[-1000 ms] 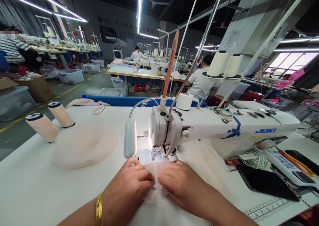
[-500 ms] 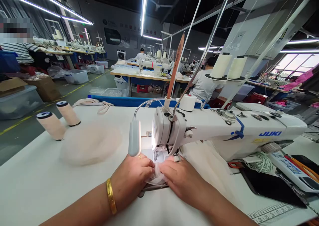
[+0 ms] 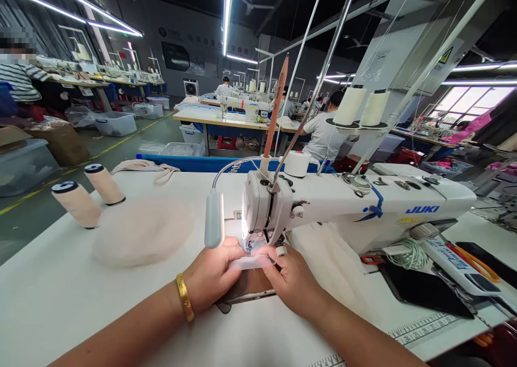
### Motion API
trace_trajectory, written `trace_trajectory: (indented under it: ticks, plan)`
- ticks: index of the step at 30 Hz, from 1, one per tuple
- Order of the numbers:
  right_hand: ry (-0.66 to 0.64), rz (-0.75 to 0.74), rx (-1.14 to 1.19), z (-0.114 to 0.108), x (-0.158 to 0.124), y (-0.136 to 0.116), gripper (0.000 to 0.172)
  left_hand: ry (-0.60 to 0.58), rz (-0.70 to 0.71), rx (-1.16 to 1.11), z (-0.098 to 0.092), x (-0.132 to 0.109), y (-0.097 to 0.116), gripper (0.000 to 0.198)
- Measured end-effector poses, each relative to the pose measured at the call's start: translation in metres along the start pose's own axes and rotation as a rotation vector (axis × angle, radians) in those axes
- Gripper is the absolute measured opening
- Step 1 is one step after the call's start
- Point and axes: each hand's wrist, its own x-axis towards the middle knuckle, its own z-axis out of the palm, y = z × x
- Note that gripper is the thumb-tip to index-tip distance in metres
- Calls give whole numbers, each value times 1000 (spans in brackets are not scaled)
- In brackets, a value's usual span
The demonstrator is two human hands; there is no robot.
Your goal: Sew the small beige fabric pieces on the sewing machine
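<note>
A strip of thin, sheer white fabric (image 3: 251,262) is stretched between my hands, just in front of the needle area of a white sewing machine (image 3: 323,208). My left hand (image 3: 214,272), with a gold bangle at the wrist, pinches its left end between thumb and fingers. At the other end, my right hand (image 3: 291,281) grips the cloth with thumb and fingertips, close under the machine head. The needle and presser foot are partly hidden by my fingers. A lit lamp (image 3: 214,220) on a bent neck hangs above my left hand.
Left on the table (image 3: 133,313) are two peach thread cones (image 3: 76,204) and a pile of sheer fabric (image 3: 141,232). More pale fabric (image 3: 331,264) lies right of the needle. A black tablet (image 3: 424,289), a cord bundle (image 3: 407,255) and a ruler (image 3: 424,326) lie farther right. People work behind.
Both hands have shifted from pressing bunched fabric down at the needle to holding its edge up and taut. The fabric has lifted off the plate in front. The view has swung slightly right.
</note>
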Motion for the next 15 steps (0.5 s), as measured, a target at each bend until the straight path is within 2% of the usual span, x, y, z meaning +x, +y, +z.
trace_trajectory:
  ticks: [3, 6, 9, 15]
  plan:
    - [-52, -74, -66, -3, -3, 3, 23, 57, 120, 121, 1, -5, 4, 27]
    - [-240, -221, -210, -12, -9, 2, 17, 97, 268, 182, 5, -16, 11, 28]
    - [-392, -266, -302, -22, -13, -6, 11, 76, 360, 203, 7, -26, 19, 30]
    - [-413, -254, -338, -26, -12, -14, 17, 65, 369, 274, 7, -27, 21, 31]
